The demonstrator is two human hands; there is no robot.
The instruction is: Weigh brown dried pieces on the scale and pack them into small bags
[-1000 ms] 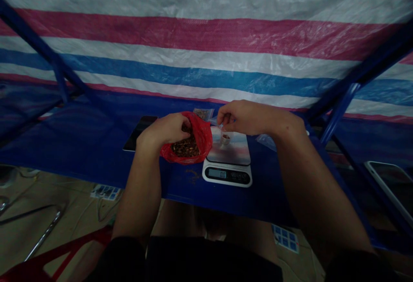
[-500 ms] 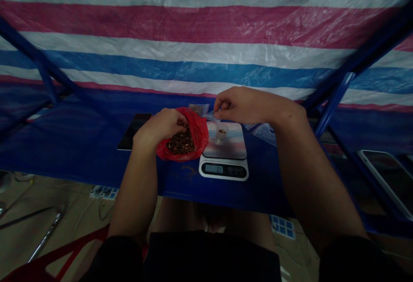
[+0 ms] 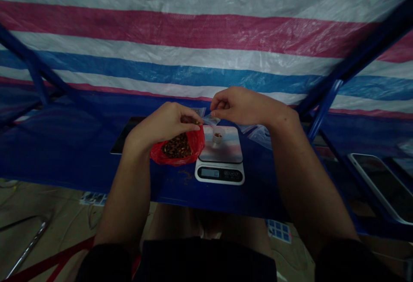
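At the far left, the blue flat-topped table (image 3: pixel 64 144) is running wide and bare up to a dark flat rectangular tablet (image 3: pixel 124 140), which is lying just left of the left hand (image 3: pixel 163 123). That hand is hovering over a crumpled red plastic bag (image 3: pixel 195 144), which is sitting open on the table just beside the scale and is holding brown seeds (image 3: pixel 176 147). The thumb and forefinger are pressing together on a few of those seeds at the fingertips (image 3: pixel 192 121).

Just right of them, the right hand (image 3: pixel 241 106) is pinching the top edge of a small clear plastic pouch (image 3: pixel 211 120), which is hanging above a little white round cup (image 3: pixel 218 134). The cup is standing on the platform of a white digital kitchen scale (image 3: pixel 219 168) near the table's front edge. The scale's lit display is showing digits too small to read.

More clear plastic bags (image 3: pixel 258 133) are lying behind the right wrist. Farther right, a slanting blue metal frame post (image 3: pixel 322 105) is closing in that side, with a second dark flat screen (image 3: pixel 377 183) lying beyond it. A red, white and blue striped woven tarpaulin (image 3: pixel 206 36) is walling off the back.
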